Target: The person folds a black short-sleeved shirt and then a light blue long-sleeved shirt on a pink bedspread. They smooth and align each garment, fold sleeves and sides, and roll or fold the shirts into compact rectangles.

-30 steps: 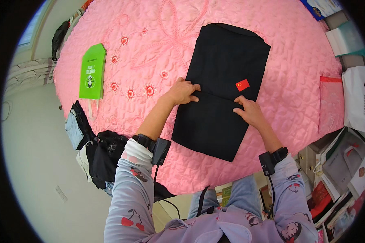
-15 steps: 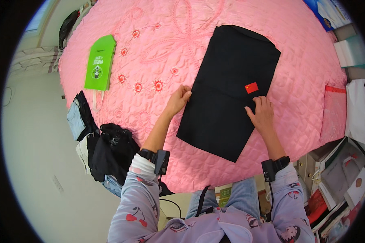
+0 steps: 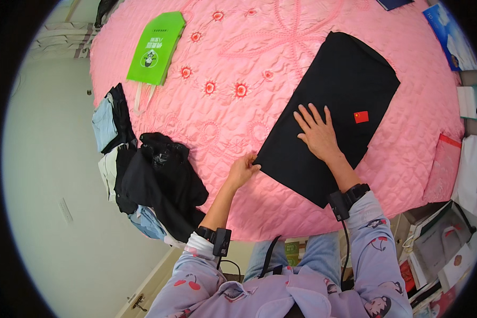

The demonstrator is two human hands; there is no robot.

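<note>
View: head camera, one picture, looking down at the bed and at the two bare hands.
Black garment: one flat, folded piece of plain black cloth [image 3: 344, 100], lying right of the middle on the bed; it carries a small red rectangular patch [image 3: 361, 117] toward its right side.
Long axis: it runs from near to far and leans to the right at the far end, so the near end lies more to the left.
Left hand: this hand [image 3: 241, 170] is at the near left corner of the black garment, with the fingers bent and the thumb close to the cloth edge; I cannot tell if the cloth is pinched between them.
Right hand: this hand [image 3: 319, 135] lies over the middle part of the black garment, its fingers spread and extended toward far left, gripping nothing that I can see.
Direction from fingers: from the left fingers, the black garment extends to the right and far; for the right fingers, it is directly below.
Nearer hand: the right one is nearer to the middle of the cloth, the left one to its near left corner.
Bed: a pink quilted cover [image 3: 222, 122] with red embroidered flowers is under the black garment.
Left side: a flat bright green bag [image 3: 156, 47] with pale straps lies far left; a heap of crumpled dark clothes [image 3: 159, 175] lies nearer, beside a light blue folded cloth [image 3: 105, 124].
Right side: a flat pink packet with red edge [image 3: 442, 169] lies near a white bag [image 3: 471, 175].
</note>
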